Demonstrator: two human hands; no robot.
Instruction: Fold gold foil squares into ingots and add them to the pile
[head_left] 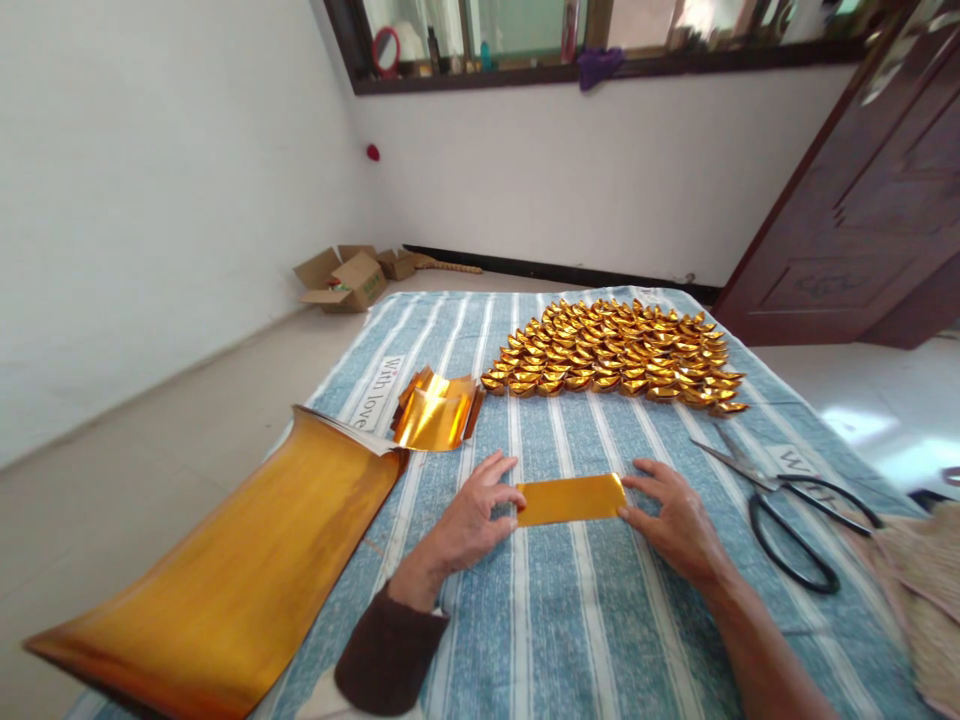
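A folded strip of gold foil paper [571, 499] lies lengthwise between my two hands, over the blue striped cloth. At its left end, the thumb and index finger of my left hand [476, 512] grip the edge, with the other fingers raised apart. My right hand [671, 520] takes the right end between thumb and fingertips. Beyond my left hand sits a loose stack of shiny gold foil sheets [436, 412]. Many small folded gold foil ingots [615, 350] stand in close rows farther back.
Open black-handled scissors [784, 490] lie right of my right hand. A large gold sheet stack [232, 560] hangs past the left edge of the striped cloth [555, 640]. Beige fabric [926, 590] is at far right. Cardboard boxes [349, 280] rest on the floor behind.
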